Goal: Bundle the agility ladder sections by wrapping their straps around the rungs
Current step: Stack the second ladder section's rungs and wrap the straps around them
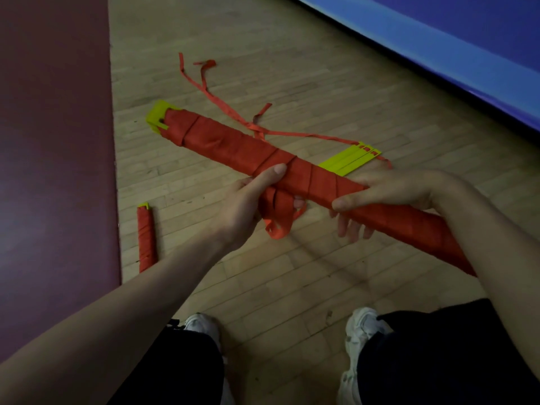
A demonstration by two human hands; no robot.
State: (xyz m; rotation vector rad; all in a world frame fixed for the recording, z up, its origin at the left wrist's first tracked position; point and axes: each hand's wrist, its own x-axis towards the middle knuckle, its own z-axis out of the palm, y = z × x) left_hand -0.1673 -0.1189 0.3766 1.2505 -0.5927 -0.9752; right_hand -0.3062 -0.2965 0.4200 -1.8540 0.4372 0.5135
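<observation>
Held bundle: in the air above the wooden floor, before the person's knees, wrapped in red strap; a yellow rung end shows at its far tip.
Long axis: from far left to near right, passing through both hands.
Left hand: clamped on the middle of the bundle, thumb on top, fingers curled below.
Right hand: just beside it to the right, thumb on the near side, fingers under; it holds the bundle too.
Loose strap: hangs in loops under the bundle between the hands, against the left hand.
Coming move, I judge: the loops must go around, across the axis; the left hand is nearer.
On floor: finished bundle at left; yellow rungs behind.
</observation>
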